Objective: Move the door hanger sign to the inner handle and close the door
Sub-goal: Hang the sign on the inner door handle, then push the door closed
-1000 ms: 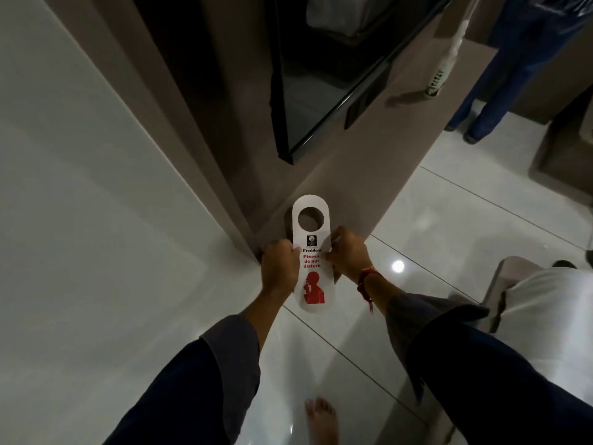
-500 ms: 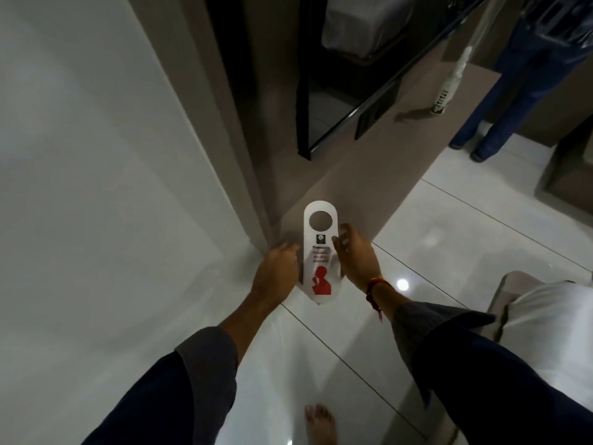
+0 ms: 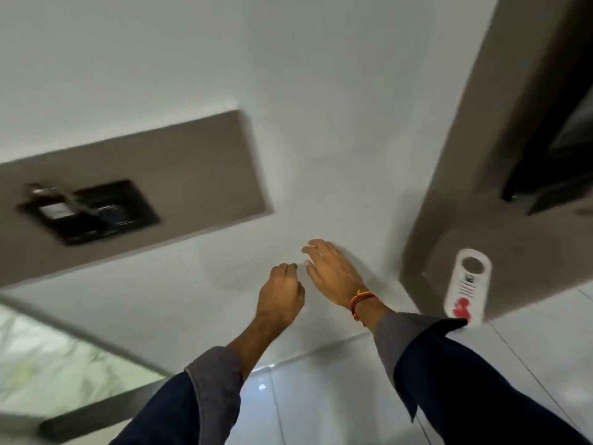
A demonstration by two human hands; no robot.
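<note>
Left hand [image 3: 282, 295]: fingers [image 3: 285, 269] curled in loosely, nothing held. Right hand [image 3: 333, 277]: fingers [image 3: 316, 248] spread and extended, empty, just in front of the white wall [image 3: 321, 107]; can't tell whether the fingertips touch it. The two hands sit close together, a small gap between them. Red-and-yellow thread band [image 3: 362, 298] on the right wrist, dark sleeve [image 3: 465, 380] behind it.

Door hanger sign [image 3: 467, 285] is well right of the right fingers, held by neither hand, flat against the brown panel [image 3: 526, 252], hole end up and red figure near the bottom. View is motion-blurred, so what supports it isn't clear.

Up and left of the left fingers: brown wall plate [image 3: 192, 175] with a dark recessed unit [image 3: 90, 213], detail blurred. Below the hands, glossy tiled floor [image 3: 321, 406].
</note>
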